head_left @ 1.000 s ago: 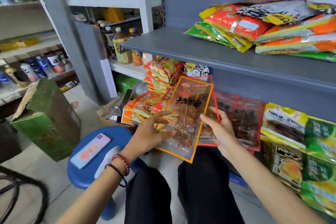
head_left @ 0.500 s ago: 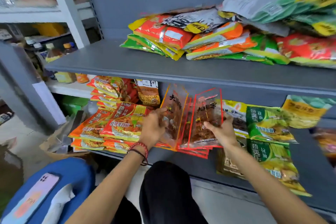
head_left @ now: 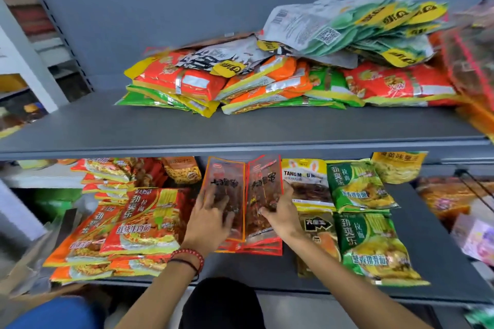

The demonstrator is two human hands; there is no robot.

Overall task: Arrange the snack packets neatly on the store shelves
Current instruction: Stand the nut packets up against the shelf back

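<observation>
Left hand (head_left: 209,219), splayed flat, presses the orange-edged packet (head_left: 224,175); just right of it, the right hand (head_left: 280,212) grips the red-edged packet (head_left: 264,176), green packs (head_left: 358,187) beyond.

**Both arms out, hands side by side**

Two bare forearms reach forward, angling inward. The left hand (head_left: 211,219) lies back-up, fingers splayed and straight, pressing flat on a clear orange-edged snack packet (head_left: 227,176). Just beside it, the right hand (head_left: 282,212) pinches a clear red-edged snack packet (head_left: 263,181), thumb in front. A red bead bracelet (head_left: 187,254) and a thin black band (head_left: 190,264) circle the left wrist.
</observation>
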